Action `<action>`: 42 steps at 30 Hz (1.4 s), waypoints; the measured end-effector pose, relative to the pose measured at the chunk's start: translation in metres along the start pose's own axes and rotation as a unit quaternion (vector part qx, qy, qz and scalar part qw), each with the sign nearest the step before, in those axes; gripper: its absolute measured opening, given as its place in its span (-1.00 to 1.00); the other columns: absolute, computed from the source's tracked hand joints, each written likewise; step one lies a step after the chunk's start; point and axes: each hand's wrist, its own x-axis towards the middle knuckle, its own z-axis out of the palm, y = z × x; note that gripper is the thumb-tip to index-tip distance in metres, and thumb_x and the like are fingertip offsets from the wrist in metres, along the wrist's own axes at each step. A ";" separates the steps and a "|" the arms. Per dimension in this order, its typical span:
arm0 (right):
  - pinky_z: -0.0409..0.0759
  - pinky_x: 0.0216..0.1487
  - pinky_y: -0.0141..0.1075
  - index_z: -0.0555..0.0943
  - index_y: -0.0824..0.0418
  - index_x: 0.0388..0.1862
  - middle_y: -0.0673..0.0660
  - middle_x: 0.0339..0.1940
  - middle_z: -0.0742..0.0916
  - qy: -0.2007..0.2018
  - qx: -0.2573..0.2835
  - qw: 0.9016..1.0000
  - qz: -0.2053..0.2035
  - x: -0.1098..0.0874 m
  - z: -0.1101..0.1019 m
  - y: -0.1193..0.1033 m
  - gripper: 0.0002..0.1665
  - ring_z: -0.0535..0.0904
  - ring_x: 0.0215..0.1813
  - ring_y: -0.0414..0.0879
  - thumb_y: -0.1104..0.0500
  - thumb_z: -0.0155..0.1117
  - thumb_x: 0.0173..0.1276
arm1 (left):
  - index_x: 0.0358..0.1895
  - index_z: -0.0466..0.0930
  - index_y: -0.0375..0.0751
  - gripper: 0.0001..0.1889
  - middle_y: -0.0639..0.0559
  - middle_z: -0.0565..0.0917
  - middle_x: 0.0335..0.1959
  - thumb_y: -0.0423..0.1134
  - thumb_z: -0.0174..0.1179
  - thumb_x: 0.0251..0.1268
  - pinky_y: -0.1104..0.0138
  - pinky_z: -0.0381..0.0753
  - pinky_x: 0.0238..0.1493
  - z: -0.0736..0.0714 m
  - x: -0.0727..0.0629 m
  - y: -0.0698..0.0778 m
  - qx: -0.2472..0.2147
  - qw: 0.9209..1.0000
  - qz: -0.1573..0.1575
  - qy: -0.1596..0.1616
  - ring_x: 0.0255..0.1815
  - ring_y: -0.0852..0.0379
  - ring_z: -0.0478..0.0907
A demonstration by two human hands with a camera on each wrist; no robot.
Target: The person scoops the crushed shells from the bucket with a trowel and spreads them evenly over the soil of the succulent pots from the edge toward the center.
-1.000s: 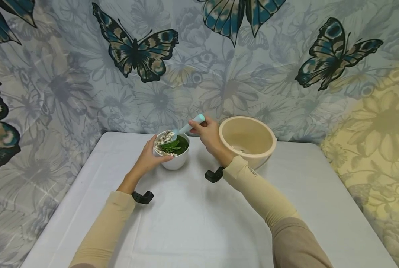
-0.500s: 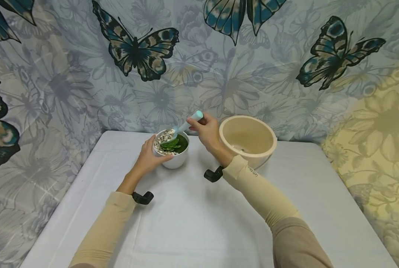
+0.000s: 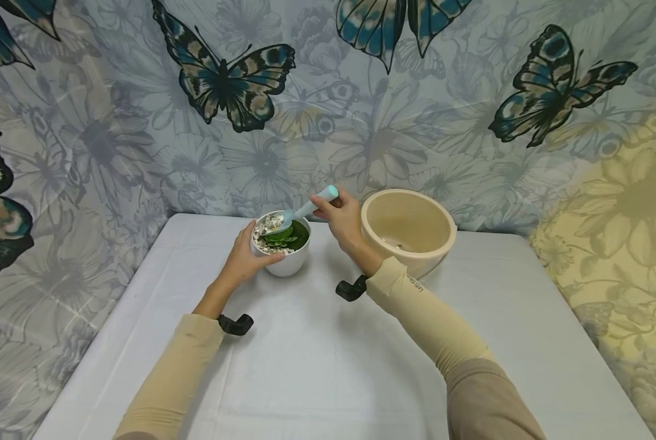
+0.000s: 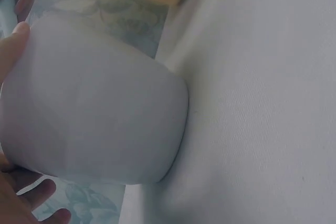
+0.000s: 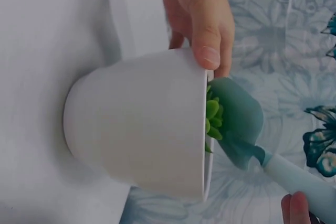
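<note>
My left hand (image 3: 241, 260) grips a small white plant pot (image 3: 287, 266) at its left side, thumb near the front rim. The pot stands upright on the table and holds a green succulent (image 3: 281, 239), with pale pebbles (image 3: 267, 225) to its left and a dark green patch to its right. My right hand (image 3: 345, 223) pinches the handle of a light blue trowel (image 3: 312, 206). Its blade (image 5: 239, 121) is tilted down over the pot's opening, close above the leaves. In the left wrist view, the pot wall (image 4: 94, 103) hides the plant.
A larger beige pot (image 3: 445, 241) stands just right of my right hand, with a few small bits at its bottom. The white-covered table (image 3: 305, 366) ends at a butterfly-patterned cloth backdrop (image 3: 267, 165). Black wrist cameras are strapped on both wrists.
The trowel's handle tips slightly up and left, then back to the right, with its blade staying over the pebbles and plant. My left hand keeps its grip on the pot.
</note>
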 end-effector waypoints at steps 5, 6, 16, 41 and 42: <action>0.73 -0.17 -0.31 0.60 0.41 -0.24 0.16 -0.35 0.76 0.007 -0.008 1.000 -0.008 -0.003 0.002 -0.003 -0.80 0.70 -0.35 -0.27 0.30 0.39 0.25 | 0.58 -0.21 -0.17 0.24 -0.28 -0.04 0.57 0.25 0.41 -0.01 -0.24 0.07 0.46 -0.003 -0.001 0.001 0.012 1.000 0.000 -0.004 0.58 -0.26 -0.07; 0.73 -0.17 -0.31 0.60 0.42 -0.23 0.21 -0.32 0.76 0.007 -0.010 1.000 -0.010 -0.004 0.003 -0.004 -0.79 0.71 -0.34 -0.26 0.30 0.40 0.25 | 0.58 -0.21 -0.17 0.24 -0.28 -0.04 0.57 0.24 0.41 -0.01 -0.25 0.07 0.46 -0.004 -0.001 0.001 0.012 1.000 -0.001 -0.009 0.58 -0.26 -0.07; 0.73 -0.17 -0.29 0.60 0.44 -0.20 0.43 -0.19 0.74 -0.005 -0.060 0.996 -0.059 -0.009 0.009 -0.012 -0.73 0.73 -0.11 0.21 0.24 0.39 0.27 | 0.59 -0.24 -0.10 0.24 -0.25 -0.06 0.58 0.22 0.42 -0.01 -0.25 0.02 0.48 -0.005 0.001 -0.001 -0.013 1.000 -0.003 -0.015 0.59 -0.26 -0.10; 0.73 -0.15 -0.30 0.61 0.42 -0.21 0.40 -0.21 0.74 -0.010 -0.080 0.995 -0.055 -0.011 0.008 -0.010 -0.75 0.74 -0.15 0.06 0.24 0.39 0.28 | 0.58 -0.22 -0.18 0.24 -0.28 -0.01 0.56 0.21 0.43 -0.01 -0.19 0.11 0.48 0.004 -0.002 0.003 0.006 1.000 0.005 0.020 0.57 -0.24 -0.05; 0.73 -0.16 -0.31 0.61 0.42 -0.20 0.40 -0.22 0.75 -0.009 -0.082 0.995 -0.058 -0.012 0.008 -0.010 -0.74 0.74 -0.16 0.09 0.23 0.39 0.28 | 0.58 -0.23 -0.18 0.25 -0.28 -0.02 0.56 0.22 0.42 -0.02 -0.19 0.12 0.47 0.005 -0.003 0.003 0.011 1.000 0.002 0.019 0.57 -0.24 -0.05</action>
